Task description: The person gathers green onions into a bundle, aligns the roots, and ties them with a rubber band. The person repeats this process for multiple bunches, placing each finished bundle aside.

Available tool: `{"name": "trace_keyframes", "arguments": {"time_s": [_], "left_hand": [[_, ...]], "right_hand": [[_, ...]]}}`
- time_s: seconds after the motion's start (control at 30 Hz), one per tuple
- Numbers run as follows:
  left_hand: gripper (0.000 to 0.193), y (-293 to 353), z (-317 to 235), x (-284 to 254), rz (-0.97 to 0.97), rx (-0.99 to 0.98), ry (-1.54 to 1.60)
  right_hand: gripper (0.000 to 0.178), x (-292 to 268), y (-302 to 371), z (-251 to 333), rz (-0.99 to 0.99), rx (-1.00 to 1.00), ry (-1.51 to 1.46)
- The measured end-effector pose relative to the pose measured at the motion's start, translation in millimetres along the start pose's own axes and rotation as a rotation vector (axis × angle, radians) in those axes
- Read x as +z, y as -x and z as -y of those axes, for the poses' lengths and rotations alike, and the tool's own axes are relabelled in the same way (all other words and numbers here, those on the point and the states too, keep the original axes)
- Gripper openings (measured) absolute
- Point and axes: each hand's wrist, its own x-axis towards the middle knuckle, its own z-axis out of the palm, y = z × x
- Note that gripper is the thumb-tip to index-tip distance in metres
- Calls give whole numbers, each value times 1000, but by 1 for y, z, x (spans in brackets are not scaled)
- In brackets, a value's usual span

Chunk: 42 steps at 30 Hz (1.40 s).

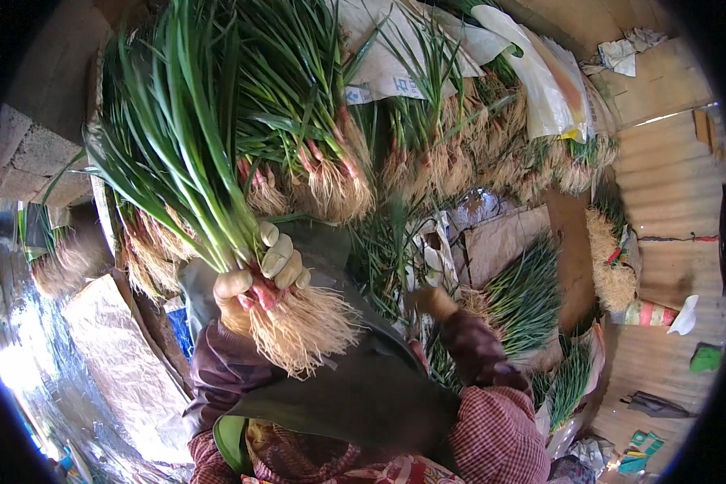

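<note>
My left hand (268, 274), its fingers wrapped round the stems, holds up a thick bunch of spring onions (210, 145). Long green leaves fan upward from it, and reddish bulbs and pale stringy roots hang below the fist. To the right, my right hand (434, 302) is low over loose green leaves beside a laid pile of spring onions (520, 294). Motion blurs its fingers, and a smeared green streak rises near it; whether it grips anything cannot be made out. A dark apron (339, 403) covers my lap below both hands.
More spring onion bunches (331, 173) line the far side, roots toward me. White plastic sacks (540, 81) lie over some. Another bunch (613, 258) rests by the corrugated wall (678, 210) at right. Concrete blocks (44, 153) and a flattened sheet (121, 363) are at left.
</note>
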Motion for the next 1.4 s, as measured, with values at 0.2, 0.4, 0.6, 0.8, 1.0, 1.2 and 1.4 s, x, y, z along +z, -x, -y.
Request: {"name": "trace_keyframes", "arguments": {"time_s": [0.2, 0.4, 0.6, 0.8, 1.0, 1.2, 1.4], "left_hand": [[71, 0, -8, -23, -96, -17, -131], [73, -13, 9, -25, -148, -25, -285], [72, -4, 9, -43, -125, 39, -297], [72, -6, 7, -59, -18, -16, -319], [62, -5, -2, -51, -10, 5, -351], [52, 15, -4, -15, -105, 62, -265], [72, -3, -2, -9, -134, 27, -227]], "right_hand": [[24, 92, 119, 37, 835, 449, -248], [25, -97, 142, -51, 55, 680, -867], [29, -282, 105, 8, -730, 545, -1151], [23, -299, 80, 14, -748, 270, -1362], [28, -268, 33, 17, -666, 220, -1240], [20, -52, 89, 9, -66, 374, -762], [20, 56, 113, 9, 419, 91, -288]]}}
